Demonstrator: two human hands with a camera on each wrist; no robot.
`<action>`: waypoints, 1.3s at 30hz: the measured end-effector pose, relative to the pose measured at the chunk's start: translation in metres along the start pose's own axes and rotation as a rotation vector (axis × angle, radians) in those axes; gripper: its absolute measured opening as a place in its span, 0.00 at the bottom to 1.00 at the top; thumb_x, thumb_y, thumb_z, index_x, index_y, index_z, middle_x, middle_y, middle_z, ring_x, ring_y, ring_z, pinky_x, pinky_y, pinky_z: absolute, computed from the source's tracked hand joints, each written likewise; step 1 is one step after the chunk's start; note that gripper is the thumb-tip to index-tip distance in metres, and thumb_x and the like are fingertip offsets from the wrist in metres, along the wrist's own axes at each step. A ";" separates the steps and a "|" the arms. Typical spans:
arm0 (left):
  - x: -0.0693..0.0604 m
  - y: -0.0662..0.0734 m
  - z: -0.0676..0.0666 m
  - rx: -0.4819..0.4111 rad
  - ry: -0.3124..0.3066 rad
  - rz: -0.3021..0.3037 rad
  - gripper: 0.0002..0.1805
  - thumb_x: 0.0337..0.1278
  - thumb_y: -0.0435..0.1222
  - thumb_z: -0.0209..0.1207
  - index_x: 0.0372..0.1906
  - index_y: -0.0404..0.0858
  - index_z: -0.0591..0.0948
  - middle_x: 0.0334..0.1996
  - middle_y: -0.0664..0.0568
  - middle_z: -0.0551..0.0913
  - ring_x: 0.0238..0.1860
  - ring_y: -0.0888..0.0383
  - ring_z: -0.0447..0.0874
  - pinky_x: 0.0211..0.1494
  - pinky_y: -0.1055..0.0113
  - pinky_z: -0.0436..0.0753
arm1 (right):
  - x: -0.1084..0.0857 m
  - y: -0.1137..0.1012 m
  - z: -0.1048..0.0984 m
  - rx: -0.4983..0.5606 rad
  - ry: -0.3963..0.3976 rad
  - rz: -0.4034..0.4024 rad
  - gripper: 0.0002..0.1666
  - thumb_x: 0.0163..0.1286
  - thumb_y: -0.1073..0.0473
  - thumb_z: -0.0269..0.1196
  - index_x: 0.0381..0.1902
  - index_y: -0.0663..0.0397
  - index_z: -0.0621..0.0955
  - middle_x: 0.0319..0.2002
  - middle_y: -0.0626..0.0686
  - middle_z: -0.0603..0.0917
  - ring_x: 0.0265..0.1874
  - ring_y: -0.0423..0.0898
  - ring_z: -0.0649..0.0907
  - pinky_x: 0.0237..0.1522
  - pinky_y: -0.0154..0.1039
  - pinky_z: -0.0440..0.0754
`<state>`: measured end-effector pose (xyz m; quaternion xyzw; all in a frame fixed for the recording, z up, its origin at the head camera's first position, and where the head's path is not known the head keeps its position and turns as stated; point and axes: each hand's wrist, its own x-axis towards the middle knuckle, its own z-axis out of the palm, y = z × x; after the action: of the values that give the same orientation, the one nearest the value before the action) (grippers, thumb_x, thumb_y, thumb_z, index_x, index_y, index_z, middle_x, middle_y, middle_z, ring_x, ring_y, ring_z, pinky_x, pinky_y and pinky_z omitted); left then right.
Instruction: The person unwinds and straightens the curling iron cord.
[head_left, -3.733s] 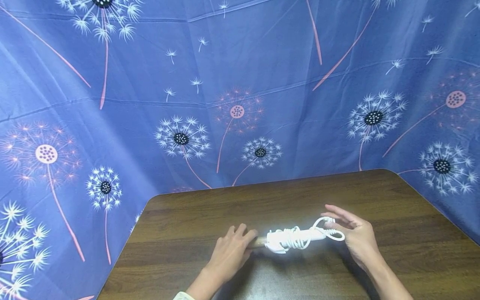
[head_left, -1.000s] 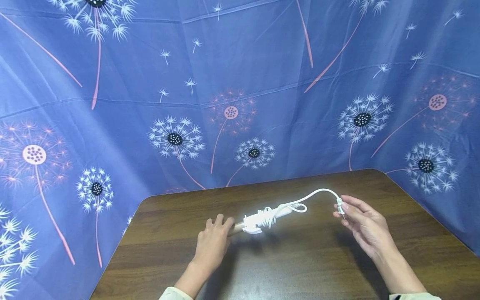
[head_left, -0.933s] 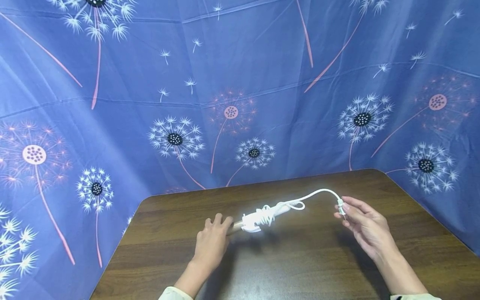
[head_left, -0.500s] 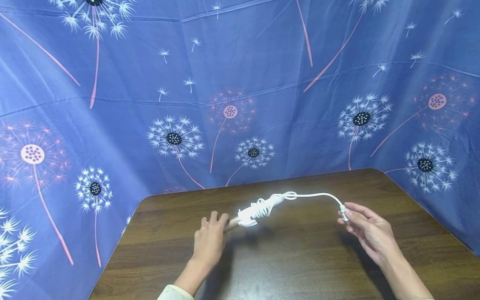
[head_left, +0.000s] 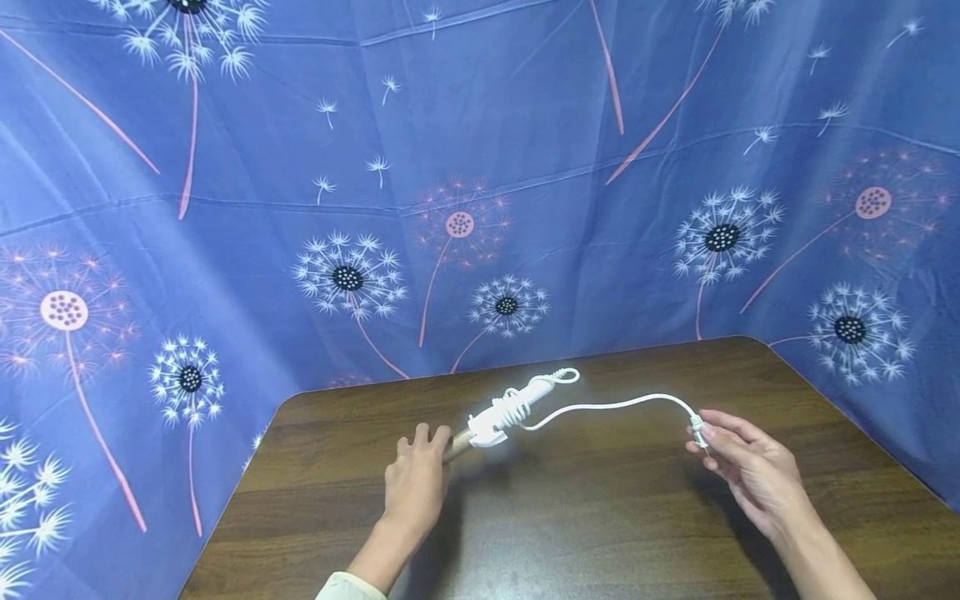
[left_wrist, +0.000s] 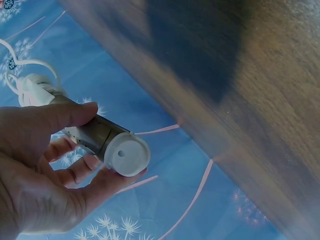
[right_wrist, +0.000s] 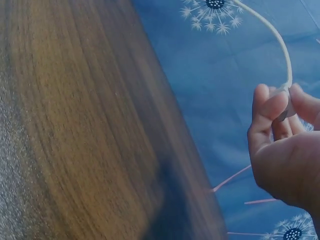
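A curling iron [head_left: 537, 390] with a white handle is held above the table, its handle end pointing away to the right. My left hand [head_left: 415, 483] grips its metal barrel [left_wrist: 102, 132], with the thumb on top and fingers beneath; the white end cap [left_wrist: 129, 154] shows beyond the fingers in the left wrist view. Several turns of white cord [head_left: 512, 408] are wound round the handle. From them a free length of cord [head_left: 615, 406] arches right to the plug [head_left: 697, 428], which my right hand [head_left: 757, 471] pinches between thumb and fingers. The fingers partly hide the plug in the right wrist view.
Below both hands is a dark wood-grain table [head_left: 570, 533] with rounded far corners. A blue curtain [head_left: 585, 250] with dandelion prints hangs behind and beside it.
The right hand has drawn the plug away to the right, slightly nearer. The free cord has swung from the handle's far end to its near side. The iron's handle end has turned farther away.
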<state>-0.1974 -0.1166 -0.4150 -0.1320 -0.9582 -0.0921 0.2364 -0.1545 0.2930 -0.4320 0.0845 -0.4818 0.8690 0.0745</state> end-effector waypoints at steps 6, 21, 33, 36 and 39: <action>0.001 0.000 -0.002 -0.016 0.002 -0.003 0.28 0.36 0.31 0.73 0.48 0.45 0.78 0.40 0.47 0.78 0.33 0.45 0.77 0.16 0.60 0.74 | -0.002 0.003 -0.004 -0.105 0.083 0.051 0.15 0.70 0.72 0.54 0.44 0.55 0.84 0.35 0.52 0.88 0.32 0.44 0.88 0.27 0.28 0.82; 0.000 0.003 -0.007 -0.054 0.037 0.011 0.25 0.38 0.32 0.73 0.47 0.47 0.78 0.37 0.50 0.77 0.30 0.48 0.76 0.15 0.63 0.71 | -0.001 0.018 -0.017 -0.543 0.221 0.209 0.09 0.65 0.66 0.63 0.38 0.45 0.82 0.30 0.46 0.87 0.28 0.42 0.86 0.28 0.33 0.84; 0.000 0.005 -0.010 -0.059 0.021 0.016 0.28 0.37 0.32 0.74 0.48 0.47 0.78 0.39 0.50 0.78 0.31 0.50 0.75 0.16 0.65 0.70 | -0.001 0.024 -0.019 -0.767 0.219 0.281 0.25 0.63 0.65 0.65 0.54 0.75 0.74 0.35 0.42 0.87 0.31 0.37 0.84 0.33 0.38 0.85; 0.000 0.005 -0.010 -0.056 0.016 0.015 0.28 0.37 0.32 0.74 0.49 0.47 0.77 0.39 0.50 0.77 0.31 0.50 0.75 0.16 0.65 0.70 | -0.001 0.025 -0.019 -0.794 0.217 0.289 0.28 0.63 0.65 0.65 0.56 0.77 0.71 0.36 0.45 0.87 0.32 0.37 0.84 0.33 0.38 0.85; 0.001 0.005 -0.010 -0.047 0.024 0.014 0.28 0.36 0.33 0.75 0.48 0.47 0.78 0.38 0.50 0.77 0.30 0.49 0.75 0.15 0.64 0.71 | 0.000 0.025 -0.018 -0.831 0.213 0.284 0.29 0.63 0.65 0.65 0.57 0.77 0.71 0.37 0.47 0.87 0.31 0.38 0.84 0.33 0.38 0.85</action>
<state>-0.1925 -0.1142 -0.4056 -0.1430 -0.9519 -0.1147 0.2455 -0.1610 0.2953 -0.4625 -0.1094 -0.7865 0.6071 0.0312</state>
